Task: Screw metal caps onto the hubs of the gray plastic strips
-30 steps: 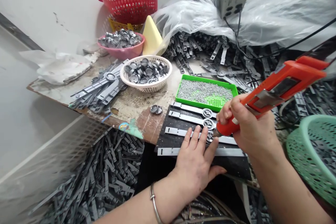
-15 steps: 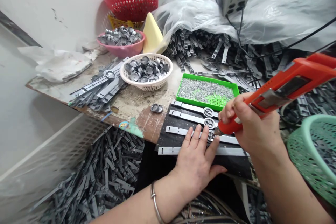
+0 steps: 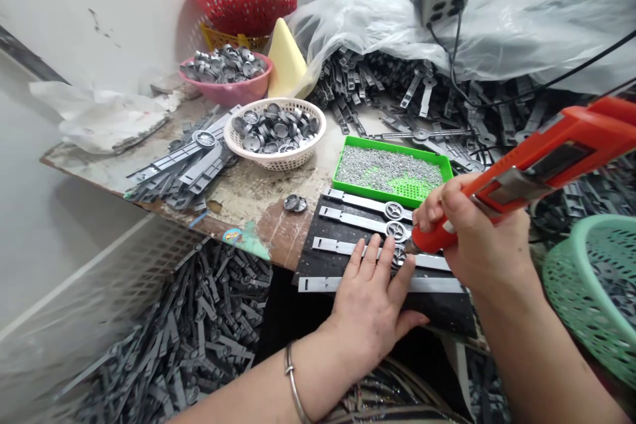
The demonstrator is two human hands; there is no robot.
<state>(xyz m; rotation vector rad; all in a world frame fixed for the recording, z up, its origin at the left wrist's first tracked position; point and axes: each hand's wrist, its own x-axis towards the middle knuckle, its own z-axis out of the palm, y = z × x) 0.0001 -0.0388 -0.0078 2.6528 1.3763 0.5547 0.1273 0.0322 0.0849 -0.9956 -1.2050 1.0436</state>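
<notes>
My right hand (image 3: 484, 238) is closed round an orange electric screwdriver (image 3: 536, 169), held at a slant. Its tip meets the round spoked hub (image 3: 399, 256) of a grey plastic strip (image 3: 330, 246). My left hand (image 3: 370, 305) lies flat with fingers stretched, pressing on this strip beside the hub and crossing the nearest strip (image 3: 318, 285). Two more grey strips with hubs (image 3: 358, 217) lie parallel behind, on a black board (image 3: 311, 265). A green tray (image 3: 342, 187) of small metal screws stands just beyond the board. What sits under my left palm is hidden.
Round grey parts fill a white basket (image 3: 285, 162) and a pink bowl (image 3: 233, 93). Two loose round parts (image 3: 295, 203) lie left of the board. Grey strips heap below the table (image 3: 193, 338) and at the back. A pale green basket (image 3: 569, 278) stands right.
The view has shifted very slightly. Both hands, the screwdriver and the strips keep almost the same positions.
</notes>
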